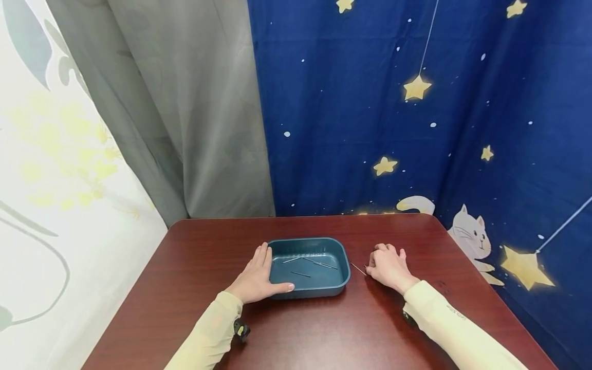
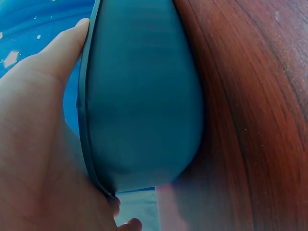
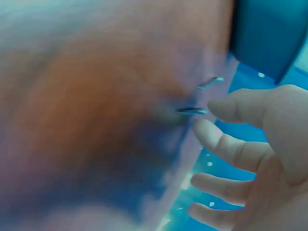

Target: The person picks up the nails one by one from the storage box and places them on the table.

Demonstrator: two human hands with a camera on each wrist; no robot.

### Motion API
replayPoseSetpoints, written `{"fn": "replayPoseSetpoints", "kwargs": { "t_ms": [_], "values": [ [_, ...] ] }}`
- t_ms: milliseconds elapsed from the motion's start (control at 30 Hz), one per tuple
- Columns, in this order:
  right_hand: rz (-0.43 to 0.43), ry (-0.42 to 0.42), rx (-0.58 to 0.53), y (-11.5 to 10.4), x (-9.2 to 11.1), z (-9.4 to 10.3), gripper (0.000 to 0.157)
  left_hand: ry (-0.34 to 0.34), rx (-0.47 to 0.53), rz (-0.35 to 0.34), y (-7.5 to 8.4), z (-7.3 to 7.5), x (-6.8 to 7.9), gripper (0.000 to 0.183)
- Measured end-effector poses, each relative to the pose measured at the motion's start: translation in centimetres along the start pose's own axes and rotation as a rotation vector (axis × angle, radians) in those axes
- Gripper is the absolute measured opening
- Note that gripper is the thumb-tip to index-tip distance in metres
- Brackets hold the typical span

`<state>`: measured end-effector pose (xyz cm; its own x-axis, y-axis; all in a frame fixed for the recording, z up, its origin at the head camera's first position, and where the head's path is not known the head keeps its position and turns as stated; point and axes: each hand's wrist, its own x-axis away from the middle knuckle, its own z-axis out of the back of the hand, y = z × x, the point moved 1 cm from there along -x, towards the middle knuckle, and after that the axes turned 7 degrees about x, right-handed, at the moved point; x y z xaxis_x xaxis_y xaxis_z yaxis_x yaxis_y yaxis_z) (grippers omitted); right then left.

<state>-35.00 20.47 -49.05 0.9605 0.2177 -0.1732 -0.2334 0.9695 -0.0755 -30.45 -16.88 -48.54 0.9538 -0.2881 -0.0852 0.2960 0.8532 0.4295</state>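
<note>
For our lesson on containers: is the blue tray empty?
Not empty: in the head view, several thin rods lie inside the tray.

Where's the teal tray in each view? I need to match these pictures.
Head: the teal tray sits below centre, slightly right.
Left wrist: tray large in the upper middle, cut by the top edge.
Right wrist: tray in the top right corner.
Shared landmark: blue curtain.

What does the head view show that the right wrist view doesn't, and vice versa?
Only the head view: the left hand against the tray, thin rods lying inside it, and the grey curtain. Only the right wrist view: the inner side of the right hand. Both: that hand, part of the tray's outside, the table, the blue curtain and at least one loose rod outside the tray.
</note>
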Motion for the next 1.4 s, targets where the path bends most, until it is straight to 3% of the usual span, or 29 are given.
{"fn": "replayPoseSetpoints", "kwargs": {
  "t_ms": [100, 267, 500, 633, 900, 1400],
  "values": [
    [-0.002, 0.003, -0.005, -0.5, -0.4, 1.0, 0.019, 0.004, 0.000, 0.000, 0.0, -0.1, -0.1, 0.125],
    [0.019, 0.088, -0.022, -1.5, -0.9, 2.0, 0.009, 0.001, 0.002, -0.001, -0.1, -0.2, 0.0, 0.126],
    [0.109, 0.234, -0.071, -3.7, -1.3, 2.9, 0.018, 0.014, -0.020, -0.018, -0.5, -0.2, -0.1, 0.126],
    [0.177, 0.259, -0.095, -4.9, -1.4, 2.7, 0.020, 0.009, -0.010, -0.006, -0.5, -0.3, -0.2, 0.127],
    [0.242, 0.202, -0.070, -6.5, -1.1, 1.3, 0.024, 0.008, 0.009, 0.007, -0.1, -0.2, 0.0, 0.128],
    [0.059, -0.053, -0.012, -8.8, -2.3, 0.7, 0.040, 0.025, 0.042, -0.028, -0.5, -0.3, 0.1, 0.124]
  ]
}}
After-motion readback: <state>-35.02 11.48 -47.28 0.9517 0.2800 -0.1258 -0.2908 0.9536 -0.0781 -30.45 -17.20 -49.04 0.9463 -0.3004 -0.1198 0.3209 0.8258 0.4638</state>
